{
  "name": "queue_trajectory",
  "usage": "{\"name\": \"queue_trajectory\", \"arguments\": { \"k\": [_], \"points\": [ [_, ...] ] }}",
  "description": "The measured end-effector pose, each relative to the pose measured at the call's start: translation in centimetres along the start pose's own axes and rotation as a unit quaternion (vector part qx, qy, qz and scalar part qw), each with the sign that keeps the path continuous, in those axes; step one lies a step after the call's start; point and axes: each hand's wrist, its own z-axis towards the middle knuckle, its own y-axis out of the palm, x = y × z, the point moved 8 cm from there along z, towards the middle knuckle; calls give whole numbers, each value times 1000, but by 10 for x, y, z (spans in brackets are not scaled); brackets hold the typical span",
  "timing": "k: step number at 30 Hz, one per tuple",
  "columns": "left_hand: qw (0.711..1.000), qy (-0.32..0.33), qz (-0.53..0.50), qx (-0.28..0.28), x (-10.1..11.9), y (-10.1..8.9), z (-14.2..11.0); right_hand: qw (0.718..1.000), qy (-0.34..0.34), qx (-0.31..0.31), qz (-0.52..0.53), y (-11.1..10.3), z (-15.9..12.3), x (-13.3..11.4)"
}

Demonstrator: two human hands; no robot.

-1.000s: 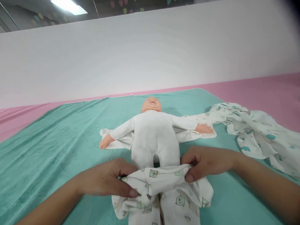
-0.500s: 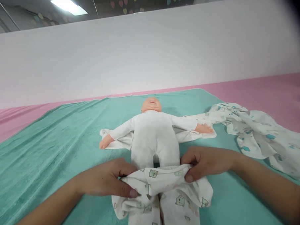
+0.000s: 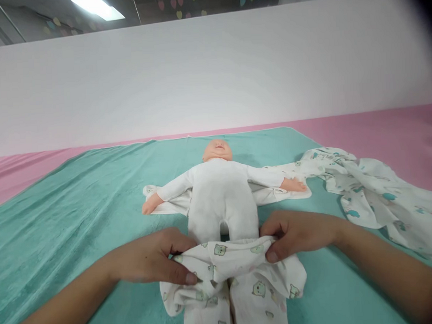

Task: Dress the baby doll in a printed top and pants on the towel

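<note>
A baby doll (image 3: 221, 195) with a white cloth body lies on its back, arms spread and head away from me. White baby pants (image 3: 242, 261) printed with green bears are bunched around its legs. My left hand (image 3: 159, 257) pinches the waistband on the left side, thumb on top. On the right side my right hand (image 3: 291, 237) grips the same waistband between thumb and fingers. The doll's feet are out of sight. Beneath its arms lies a spread white printed baby top (image 3: 271, 195).
A crumpled white baby garment (image 3: 375, 193) with teal prints lies at the right. Everything rests on a teal blanket (image 3: 78, 211) over a pink surface (image 3: 386, 130). Behind the doll rises a white wall (image 3: 198, 81), with glass and a lit lamp above.
Hardly anything differs. Both hands keep the same hold on the pants, and the view has shifted very slightly.
</note>
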Motion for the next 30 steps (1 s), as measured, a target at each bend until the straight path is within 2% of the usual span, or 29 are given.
{"name": "queue_trajectory", "arguments": {
  "k": [30],
  "points": [
    [1000, 0, 9, -2, 0, 0, 0, 1000, 1, 0, 5, 2, -1, 1]
  ]
}}
